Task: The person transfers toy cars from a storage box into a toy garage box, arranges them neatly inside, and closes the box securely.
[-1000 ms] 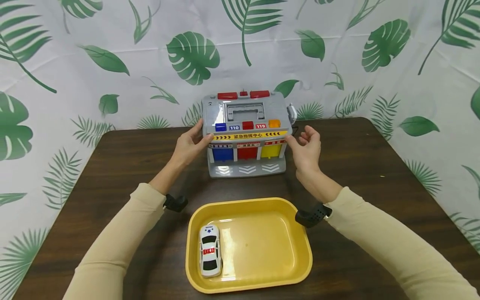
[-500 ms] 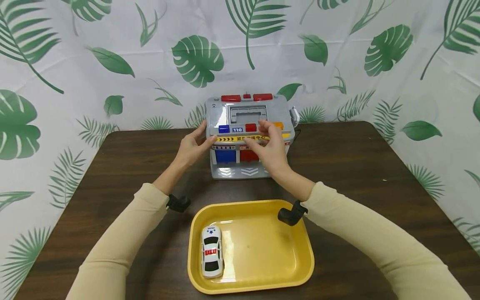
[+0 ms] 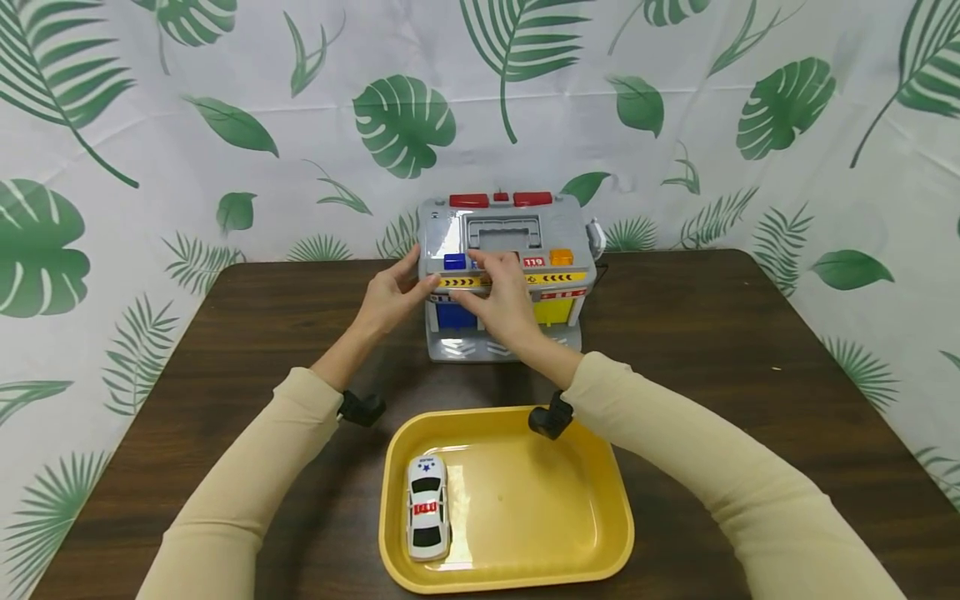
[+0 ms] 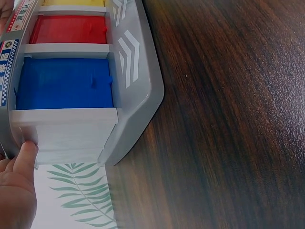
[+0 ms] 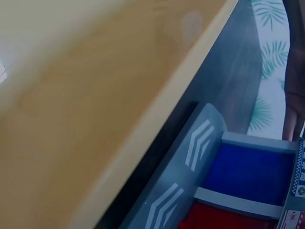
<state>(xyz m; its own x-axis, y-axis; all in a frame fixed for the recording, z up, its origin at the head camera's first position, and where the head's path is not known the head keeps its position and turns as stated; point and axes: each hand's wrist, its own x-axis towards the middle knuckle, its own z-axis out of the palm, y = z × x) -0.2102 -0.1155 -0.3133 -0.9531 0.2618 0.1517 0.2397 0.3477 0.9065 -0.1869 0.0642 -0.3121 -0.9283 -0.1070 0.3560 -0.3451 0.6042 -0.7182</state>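
Note:
A grey toy garage stands at the back of the table, with blue, red and yellow doors. My left hand holds its left front corner, thumb at the front edge and fingers along the side. In the left wrist view fingers touch the pale side wall beside the blue door. My right hand is at the front roof edge near the blue light, thumb and fingers apart; it hides the red door and part of the yellow strip. Whether its fingertips touch the roof cannot be told.
A yellow tray stands in front of the garage, with a white toy police car along its left side. Dark wooden table surrounds both. A leaf-print cloth hangs close behind the garage.
My right hand has moved left along the garage's front, from its right corner to near the blue light. My left hand stays at the left corner. Garage, tray and car keep their places.

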